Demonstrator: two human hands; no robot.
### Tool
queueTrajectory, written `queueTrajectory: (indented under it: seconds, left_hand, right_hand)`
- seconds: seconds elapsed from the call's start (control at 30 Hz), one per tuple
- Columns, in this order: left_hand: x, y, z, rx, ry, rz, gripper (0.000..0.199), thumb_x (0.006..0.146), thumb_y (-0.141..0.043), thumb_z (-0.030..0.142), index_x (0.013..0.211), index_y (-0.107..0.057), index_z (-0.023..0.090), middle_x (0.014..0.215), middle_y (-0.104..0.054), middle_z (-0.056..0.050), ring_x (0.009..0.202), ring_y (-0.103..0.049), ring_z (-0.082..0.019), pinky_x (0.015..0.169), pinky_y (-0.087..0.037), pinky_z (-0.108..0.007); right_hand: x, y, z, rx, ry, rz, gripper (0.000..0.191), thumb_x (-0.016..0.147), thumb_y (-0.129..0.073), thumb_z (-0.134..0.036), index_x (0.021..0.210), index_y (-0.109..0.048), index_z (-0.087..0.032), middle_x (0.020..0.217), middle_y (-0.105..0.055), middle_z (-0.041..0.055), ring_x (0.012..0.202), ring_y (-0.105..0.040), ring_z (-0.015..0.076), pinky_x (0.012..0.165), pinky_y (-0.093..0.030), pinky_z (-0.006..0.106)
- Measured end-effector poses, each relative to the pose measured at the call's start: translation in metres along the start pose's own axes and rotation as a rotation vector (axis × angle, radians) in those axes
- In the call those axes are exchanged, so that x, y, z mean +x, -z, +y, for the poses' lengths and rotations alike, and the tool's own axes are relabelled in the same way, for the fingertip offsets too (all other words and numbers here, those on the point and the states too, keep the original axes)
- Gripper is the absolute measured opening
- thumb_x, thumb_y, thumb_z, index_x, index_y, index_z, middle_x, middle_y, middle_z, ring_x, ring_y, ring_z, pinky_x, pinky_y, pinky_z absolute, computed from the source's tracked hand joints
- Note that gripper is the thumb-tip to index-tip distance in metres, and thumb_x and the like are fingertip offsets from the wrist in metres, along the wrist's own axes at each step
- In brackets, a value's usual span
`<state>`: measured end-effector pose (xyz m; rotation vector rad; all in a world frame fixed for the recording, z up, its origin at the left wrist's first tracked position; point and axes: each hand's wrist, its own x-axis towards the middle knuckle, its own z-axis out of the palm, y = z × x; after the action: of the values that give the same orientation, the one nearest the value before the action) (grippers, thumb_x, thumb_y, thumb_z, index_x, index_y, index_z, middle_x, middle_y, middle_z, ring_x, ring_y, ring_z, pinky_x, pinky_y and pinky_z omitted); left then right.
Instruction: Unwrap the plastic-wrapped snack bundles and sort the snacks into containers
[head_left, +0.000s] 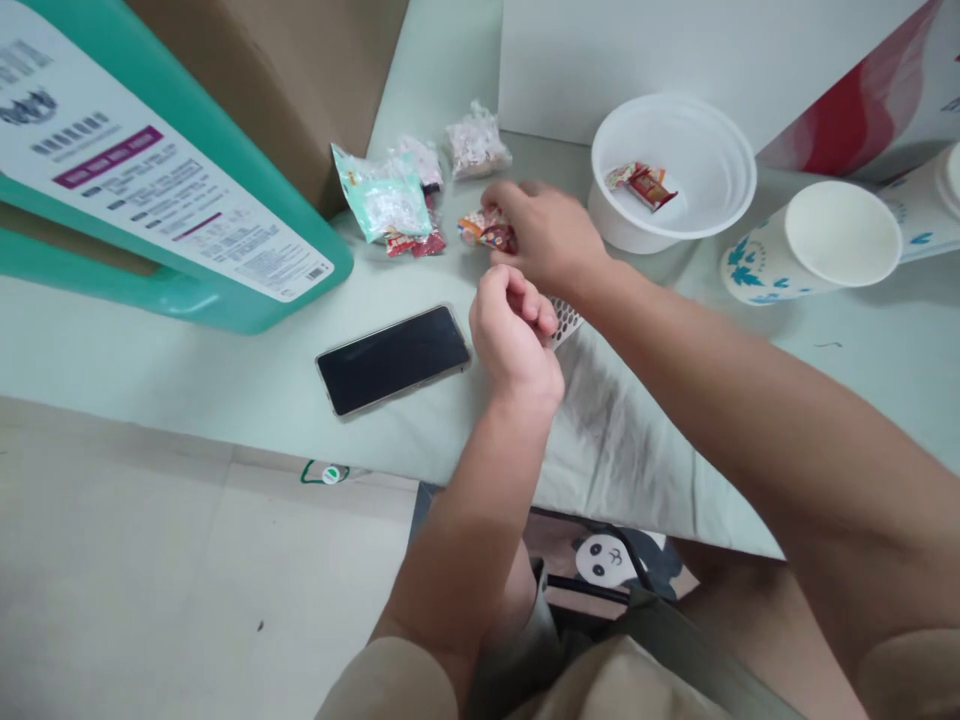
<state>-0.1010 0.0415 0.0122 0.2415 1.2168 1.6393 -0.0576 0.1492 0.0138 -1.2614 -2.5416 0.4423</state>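
My right hand [551,235] is over the table with thumb and fingers closed around an orange-and-red wrapped candy [489,230]. Just in front of it, my left hand [516,335] is curled into a loose, cupped fist; whatever may be inside is hidden. Partly covered by that hand is a pale object with round dark holes [566,321]. Left of my hands lies a dark-screened phone [394,360]. Behind it are a mint-green packet [382,195], a red packet [420,243] and a clear packet of pale pieces [478,143].
A white plastic bowl [701,160] with small wrapped candies [649,186] stands right of my right hand. Beyond it are paper cups [814,245]. A large green jug [300,270] and a brown box [300,80] stand left; a white panel [570,60] is behind.
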Motion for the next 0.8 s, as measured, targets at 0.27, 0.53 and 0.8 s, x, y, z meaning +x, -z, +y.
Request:
queueTrajectory:
  seconds: [0.27, 0.53, 0.8]
  left_hand:
    - [-0.005, -0.007, -0.018, 0.122, 0.020, -0.369, 0.031, 0.101, -0.057, 0.051, 0.116, -0.054, 0.024, 0.108, -0.070, -0.002, 0.099, -0.071, -0.016, 0.078, -0.053, -0.028]
    - [-0.054, -0.038, -0.030, -0.096, 0.578, -0.476, 0.023, 0.096, -0.056, 0.038, 0.113, -0.061, 0.023, 0.083, -0.066, 0.002, 0.068, -0.068, -0.013, 0.067, -0.051, -0.025]
    - [-0.064, -0.047, -0.047, -0.125, 0.752, -0.512, 0.042, 0.092, -0.062, 0.048, 0.124, -0.065, 0.020, 0.086, -0.073, -0.002, 0.082, -0.077, -0.022, 0.084, -0.063, -0.037]
  right_hand:
    - [-0.114, 0.023, 0.008, -0.085, -0.052, 0.479, 0.047, 0.092, -0.065, -0.026, 0.138, -0.052, -0.023, 0.138, -0.052, 0.0209, 0.138, -0.049, 0.0370, 0.105, -0.051, 0.052]
    - [-0.248, 0.017, 0.034, 0.083, 0.356, 0.502, 0.048, 0.084, -0.064, -0.021, 0.131, -0.054, -0.026, 0.131, -0.063, 0.0136, 0.128, -0.064, 0.0334, 0.100, -0.060, 0.054]
    - [-0.297, 0.041, 0.132, -0.235, -0.401, 0.711, 0.030, 0.085, -0.059, -0.026, 0.114, -0.064, -0.021, 0.111, -0.070, 0.0178, 0.109, -0.065, 0.0346, 0.098, -0.051, 0.056]
